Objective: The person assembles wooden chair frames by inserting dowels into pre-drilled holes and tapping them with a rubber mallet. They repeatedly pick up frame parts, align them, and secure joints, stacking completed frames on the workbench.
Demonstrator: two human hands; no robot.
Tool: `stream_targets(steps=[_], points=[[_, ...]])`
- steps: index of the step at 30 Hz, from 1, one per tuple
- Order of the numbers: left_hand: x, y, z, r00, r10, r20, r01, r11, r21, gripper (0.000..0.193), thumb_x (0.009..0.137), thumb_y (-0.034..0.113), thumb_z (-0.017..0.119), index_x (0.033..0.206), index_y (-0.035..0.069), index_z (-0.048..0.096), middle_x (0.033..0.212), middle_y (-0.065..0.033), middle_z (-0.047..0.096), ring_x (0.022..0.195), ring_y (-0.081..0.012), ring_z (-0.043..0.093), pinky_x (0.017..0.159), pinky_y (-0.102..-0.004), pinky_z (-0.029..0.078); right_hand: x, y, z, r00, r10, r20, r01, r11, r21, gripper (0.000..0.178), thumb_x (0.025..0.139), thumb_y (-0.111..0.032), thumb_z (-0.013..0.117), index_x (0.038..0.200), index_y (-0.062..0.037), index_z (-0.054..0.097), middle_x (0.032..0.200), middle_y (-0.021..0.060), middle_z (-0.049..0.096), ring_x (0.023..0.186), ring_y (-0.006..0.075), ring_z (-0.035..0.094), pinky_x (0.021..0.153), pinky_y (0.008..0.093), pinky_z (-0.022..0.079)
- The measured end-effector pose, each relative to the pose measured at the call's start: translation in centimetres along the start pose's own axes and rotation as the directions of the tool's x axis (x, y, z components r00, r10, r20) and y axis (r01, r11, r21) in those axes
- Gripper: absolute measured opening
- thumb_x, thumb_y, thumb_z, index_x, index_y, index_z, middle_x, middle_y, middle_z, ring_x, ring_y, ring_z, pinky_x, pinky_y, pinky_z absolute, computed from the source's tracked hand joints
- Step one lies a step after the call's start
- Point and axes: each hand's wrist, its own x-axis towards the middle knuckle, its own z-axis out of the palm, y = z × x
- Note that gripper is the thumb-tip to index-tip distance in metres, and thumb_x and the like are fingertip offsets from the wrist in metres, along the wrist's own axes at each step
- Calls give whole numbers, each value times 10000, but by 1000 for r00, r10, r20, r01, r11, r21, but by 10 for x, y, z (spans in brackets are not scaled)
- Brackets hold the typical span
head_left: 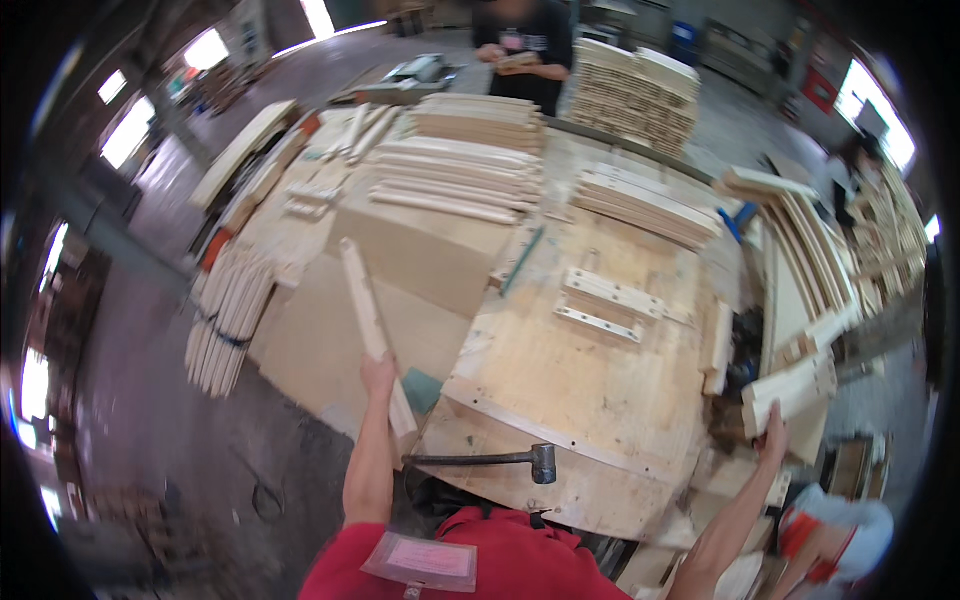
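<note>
My left hand (378,374) is closed round the lower part of a long, pale wooden slat (364,300), which slants up and away over the brown sheet on the left of the bench. Out to the right, my right hand (773,436) grips the near edge of a short, wide wooden board (790,396) beside other timber. A hammer (541,463) with a dark handle lies on the bench's near edge between my arms. Beyond it sits a small assembly of drilled wooden rails (612,300). A flat green piece (422,390) rests by my left hand.
Stacked slats (455,170) and boards (645,205) line the bench's far side. A strapped slat bundle (228,325) stands at the left edge. Curved wooden parts (800,245) lean at the right. Across the bench, another person (525,50) holds a wooden piece.
</note>
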Motion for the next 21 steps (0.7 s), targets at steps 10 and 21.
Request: stream_targets(steps=[10,21], points=[[-81,47,78,697,537,475,-323,827,-461,548,845,231,724,1300,-50,608,1104,-308,705,1053,-412,705,918,-454,538,-56,-23,-60,984,-25,-175,76,952,296,284,853,-165,735,1089,-25,659,915,42,664,800,175,627,675,350,529],[-74,143,224,640,561,524,-637,769,-45,564,871,332,672,1302,-15,566,1090,-307,690,1034,-473,665,899,-561,512,-134,48,129,941,-331,67,337,909,-246,554,794,-171,801,1271,18,591,1140,148,705,1006,238,673,883,385,536]])
